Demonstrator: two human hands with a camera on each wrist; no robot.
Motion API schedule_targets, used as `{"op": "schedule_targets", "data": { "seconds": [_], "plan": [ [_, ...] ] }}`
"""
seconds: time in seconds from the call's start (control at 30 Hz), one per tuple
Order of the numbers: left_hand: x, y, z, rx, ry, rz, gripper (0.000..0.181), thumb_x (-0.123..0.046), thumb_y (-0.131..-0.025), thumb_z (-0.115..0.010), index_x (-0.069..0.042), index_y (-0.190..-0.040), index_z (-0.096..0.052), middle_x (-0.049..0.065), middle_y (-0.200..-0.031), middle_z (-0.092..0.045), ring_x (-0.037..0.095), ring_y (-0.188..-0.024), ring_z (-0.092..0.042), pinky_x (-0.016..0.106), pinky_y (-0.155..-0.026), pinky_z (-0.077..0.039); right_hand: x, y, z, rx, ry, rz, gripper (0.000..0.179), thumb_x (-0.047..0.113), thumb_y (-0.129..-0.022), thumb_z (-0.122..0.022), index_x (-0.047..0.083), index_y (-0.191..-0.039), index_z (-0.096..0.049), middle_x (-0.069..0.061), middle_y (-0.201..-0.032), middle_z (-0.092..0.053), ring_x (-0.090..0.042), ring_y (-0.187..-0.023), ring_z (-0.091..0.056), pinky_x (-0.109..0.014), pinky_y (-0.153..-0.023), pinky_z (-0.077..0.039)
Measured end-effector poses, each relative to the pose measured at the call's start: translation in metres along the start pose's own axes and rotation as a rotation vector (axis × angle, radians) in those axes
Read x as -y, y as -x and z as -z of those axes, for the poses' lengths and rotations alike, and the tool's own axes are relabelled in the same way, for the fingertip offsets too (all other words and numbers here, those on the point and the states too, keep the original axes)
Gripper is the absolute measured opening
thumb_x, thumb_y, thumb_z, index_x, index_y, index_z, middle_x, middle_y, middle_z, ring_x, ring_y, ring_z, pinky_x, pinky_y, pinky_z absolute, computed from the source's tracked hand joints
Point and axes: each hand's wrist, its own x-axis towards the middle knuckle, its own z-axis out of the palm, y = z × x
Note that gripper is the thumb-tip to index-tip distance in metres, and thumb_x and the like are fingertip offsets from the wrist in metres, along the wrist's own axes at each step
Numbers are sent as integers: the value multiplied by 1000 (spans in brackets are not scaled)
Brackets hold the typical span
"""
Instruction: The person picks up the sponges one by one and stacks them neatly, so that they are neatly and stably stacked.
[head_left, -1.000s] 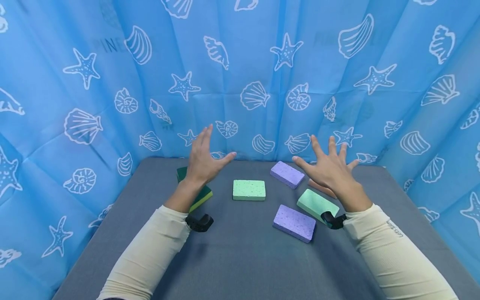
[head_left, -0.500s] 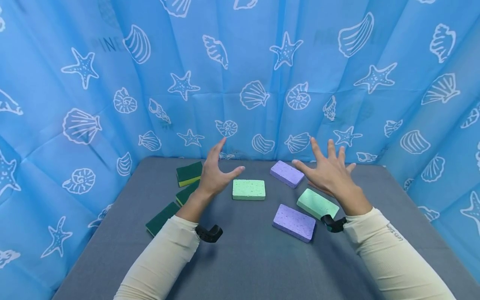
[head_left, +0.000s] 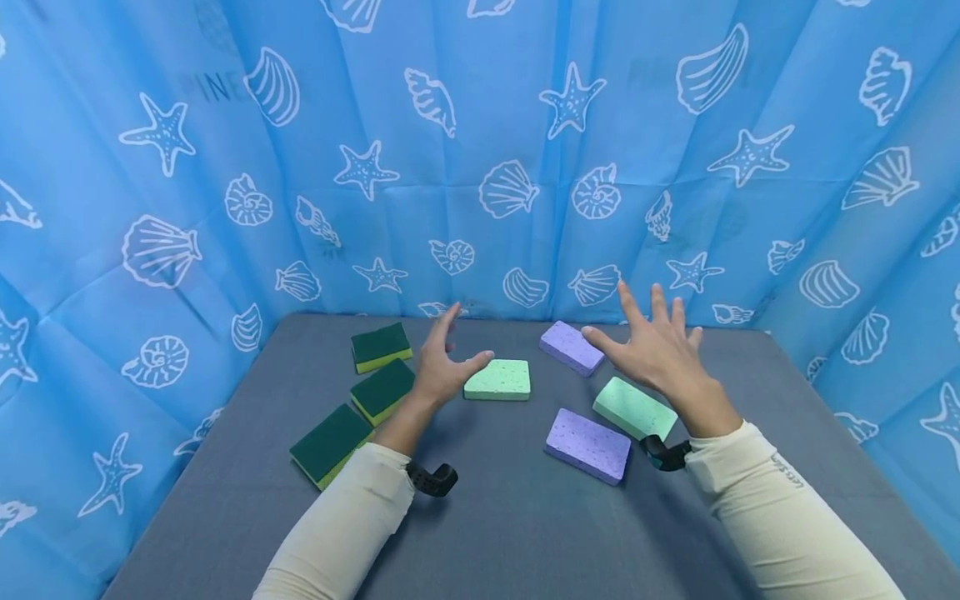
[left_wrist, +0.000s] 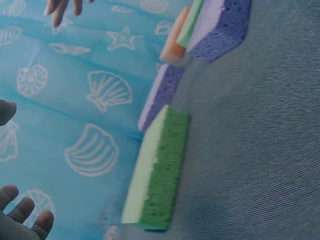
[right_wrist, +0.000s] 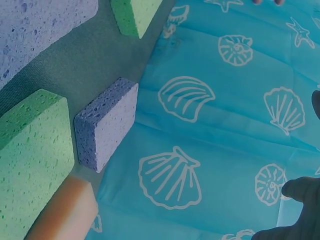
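Tabletop [head_left: 510, 533]: three dark green sponges [head_left: 332, 438], two mint [head_left: 504, 379], two purple [head_left: 588, 445], one orange block [right_wrist: 71, 207].

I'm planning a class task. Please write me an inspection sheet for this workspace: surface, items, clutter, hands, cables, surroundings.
Surface: grey, cloth-like tabletop
Job's things: three green-and-yellow scouring sponges at left; two pale green sponges and two purple sponges, middle to right; orange block, hidden in the head view
Clutter: nothing seen
Hands: left hand and right hand above the tabletop, holding nothing
Cables: nothing seen
Surroundings: blue curtain with white seashell and starfish print
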Motion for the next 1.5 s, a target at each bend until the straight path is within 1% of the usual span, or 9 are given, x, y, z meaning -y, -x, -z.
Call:
{"op": "schedule_targets", "data": {
  "seconds": [0.13, 0.3, 0.57, 0.7, 0.9, 1.03, 1.27, 1.37, 1.5],
  "plan": [
    [8, 3, -6, 20, 27, 39, 84, -27, -83, -76, -16, -152, -30, 6, -152, -33, 28, -134, -35, 50, -99, -38, -2, 1, -3, -5, 2, -3, 102, 81, -83, -37, 21, -157, -1, -31, -154, 9, -56, -133, 14, -78, -92, 5],
    [18, 4, -11, 21, 43, 57, 84, -25, -83, -77, -18, -153, -31, 9, -152, -33, 31, -132, -36, 53, -98, -39, -5, 2, -6, 2, 3, -7, 102, 81, -82, -36, 21, -157, -1, -31, -154, 8, -56, -134, 13, -77, -93, 5],
    [37, 8, -20, 43, 33, 158, 85, -27, -81, -79, -16, -152, -32, 8, -150, -35, 35, -132, -36, 51, -98, -39, -9, 3, -10, 1, 3, -5, 101, 81, -83, -37, 21, -157, -2, -31, -154, 7, -57, -134, 11, -77, -94, 3],
    [44, 12, -22, 56, 37, 196, 86, -29, -81, -79, -17, -151, -33, 8, -152, -33, 34, -133, -36, 51, -99, -38, -10, 4, -12, 8, 9, -12, 101, 80, -83, -37, 20, -157, -2, -31, -154, 6, -57, -134, 9, -77, -95, 2],
    [54, 15, -23, 103, 40, 229, 87, -30, -79, -80, -15, -151, -34, 12, -151, -32, 36, -132, -35, 53, -98, -38, -12, 7, -17, 18, 15, -21, 100, 79, -84, -37, 17, -157, -4, -32, -154, 4, -58, -134, 6, -76, -96, 1],
    [61, 16, -20, 143, 31, 259, 88, -29, -79, -81, -16, -152, -33, 11, -151, -33, 35, -131, -38, 50, -98, -40, -14, 9, -20, 18, 12, -19, 100, 79, -84, -36, 17, -157, -5, -32, -154, 3, -59, -134, 4, -76, -97, 0],
    [69, 15, -16, 190, 34, 242, 85, -22, -80, -81, -7, -150, -34, 19, -147, -38, 36, -129, -40, 51, -98, -39, -15, 13, -26, 17, -2, -13, 99, 77, -85, -38, 17, -157, -6, -32, -154, 1, -58, -135, 2, -75, -97, -3],
    [70, 15, -17, 207, 23, 242, 83, -19, -81, -80, -6, -149, -35, 19, -144, -41, 35, -126, -43, 50, -95, -42, -17, 16, -27, -1, -12, -2, 97, 75, -87, -40, 16, -157, -7, -32, -154, 0, -58, -135, 1, -76, -97, -4],
    [70, 17, -19, 223, -13, 237, 79, -14, -83, -78, -4, -148, -36, 18, -143, -43, 36, -125, -43, 51, -95, -41, -19, 23, -28, -39, -26, 23, 92, 70, -89, -42, 15, -157, -10, -33, -153, -5, -59, -134, -3, -76, -97, -7]
  ]
}}
